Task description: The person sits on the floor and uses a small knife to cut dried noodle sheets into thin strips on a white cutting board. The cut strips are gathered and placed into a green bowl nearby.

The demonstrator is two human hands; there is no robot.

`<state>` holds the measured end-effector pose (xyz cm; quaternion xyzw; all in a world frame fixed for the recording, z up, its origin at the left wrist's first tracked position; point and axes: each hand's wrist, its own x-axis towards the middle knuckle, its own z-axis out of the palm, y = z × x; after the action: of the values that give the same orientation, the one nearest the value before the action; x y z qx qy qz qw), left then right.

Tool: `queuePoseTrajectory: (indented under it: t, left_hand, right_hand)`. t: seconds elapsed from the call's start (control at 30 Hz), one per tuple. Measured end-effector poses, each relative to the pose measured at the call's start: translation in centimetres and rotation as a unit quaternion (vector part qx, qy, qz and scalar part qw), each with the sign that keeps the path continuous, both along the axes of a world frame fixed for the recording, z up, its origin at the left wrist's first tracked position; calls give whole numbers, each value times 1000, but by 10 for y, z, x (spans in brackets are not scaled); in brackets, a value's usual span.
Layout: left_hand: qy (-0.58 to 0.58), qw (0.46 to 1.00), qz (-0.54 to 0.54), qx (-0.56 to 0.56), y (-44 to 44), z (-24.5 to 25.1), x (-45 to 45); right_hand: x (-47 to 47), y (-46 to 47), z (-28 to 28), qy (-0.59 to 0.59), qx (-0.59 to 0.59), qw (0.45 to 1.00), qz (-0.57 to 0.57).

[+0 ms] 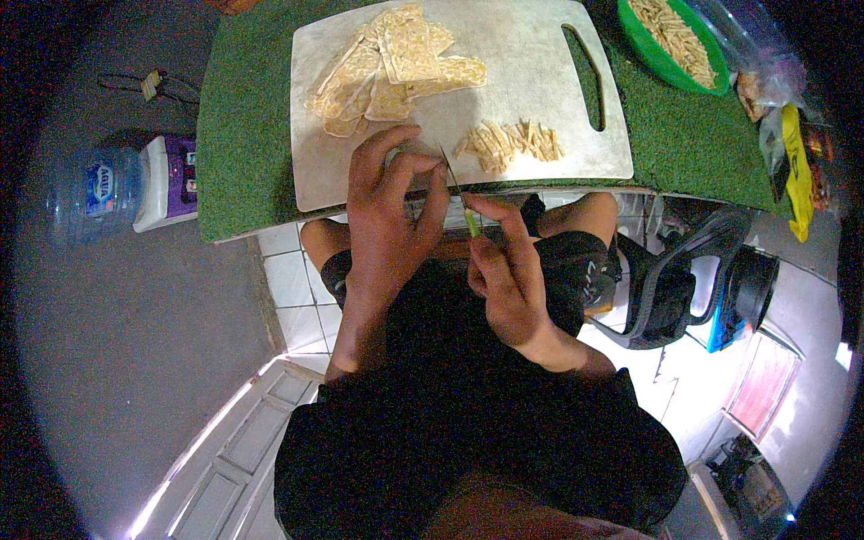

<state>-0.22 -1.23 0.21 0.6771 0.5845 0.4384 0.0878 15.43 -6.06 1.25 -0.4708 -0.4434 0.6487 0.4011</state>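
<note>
A white cutting board (513, 74) with a handle slot lies before me. On its left part is a pile of thin tempeh-like slices (398, 67); thin cut strips (513, 143) lie near its front edge, right of centre. My right hand (506, 277) holds a small knife by its green handle (471, 223), the narrow blade pointing up over the board's front edge. My left hand (398, 196) is just left of the blade, fingers bent and thumb and fingertips close together; whether something is between them cannot be told.
The board rests on a table with a green turf-like cover (246, 135). At the back right stands a green bowl of strips (675, 47), beside plastic bags and a yellow packet (798, 175). Left of the table are a large water bottle (94, 196) and a purple-and-white container (169, 182).
</note>
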Motion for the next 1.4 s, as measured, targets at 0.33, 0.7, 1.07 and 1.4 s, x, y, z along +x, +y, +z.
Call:
queuePoseTrajectory:
  t: [0.33, 0.7, 1.07, 1.4]
  left_hand:
    - [17, 1000, -4, 12, 2, -1, -3]
    - [11, 1000, -4, 11, 3, -1, -1]
    - [10, 1000, -8, 7, 3, -1, -3]
    - [10, 1000, -2, 6, 3, -2, -3]
  right_hand:
    - [0, -1, -6, -44, 35, 998, 11]
    - [5, -4, 5, -218, 171, 961, 13]
    - [6, 2, 2, -5, 22, 1000, -3]
    - [2, 5, 10, 43, -38, 998, -2]
